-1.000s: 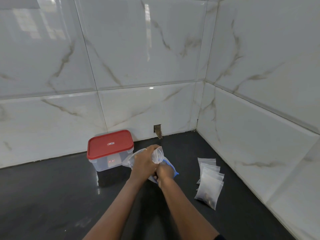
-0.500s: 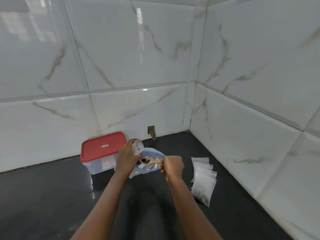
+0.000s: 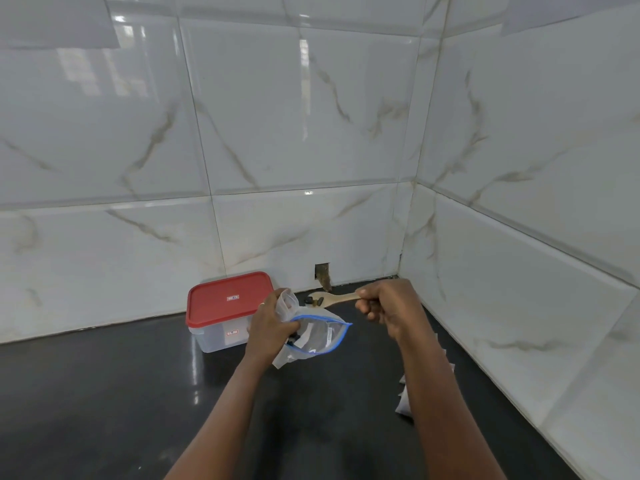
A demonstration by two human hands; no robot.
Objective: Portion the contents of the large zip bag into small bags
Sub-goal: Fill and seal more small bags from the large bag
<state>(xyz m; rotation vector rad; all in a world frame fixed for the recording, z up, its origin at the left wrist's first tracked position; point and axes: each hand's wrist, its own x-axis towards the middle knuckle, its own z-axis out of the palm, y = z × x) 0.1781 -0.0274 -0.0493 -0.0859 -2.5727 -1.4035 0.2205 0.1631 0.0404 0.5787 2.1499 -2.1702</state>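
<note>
My left hand (image 3: 268, 325) grips two bags together above the counter. One is the large zip bag (image 3: 320, 336) with a blue zip rim, its mouth open towards me, a few dark pieces inside. The other is a small clear bag (image 3: 287, 303), held upright above it. My right hand (image 3: 389, 304) holds the handle of a wooden spoon (image 3: 332, 299). The spoon's bowl points left, just right of the small bag's mouth, and carries several dark pieces.
A clear box with a red lid (image 3: 228, 299) stands behind my left hand against the tiled wall. Small bags (image 3: 403, 403) lie on the black counter (image 3: 104, 393) under my right forearm, mostly hidden. Tiled walls meet in a corner at the right.
My right hand has drawn the spoon up out of the large zip bag and lifted it to the right, level with the small bag's mouth. The head camera moved closer.
</note>
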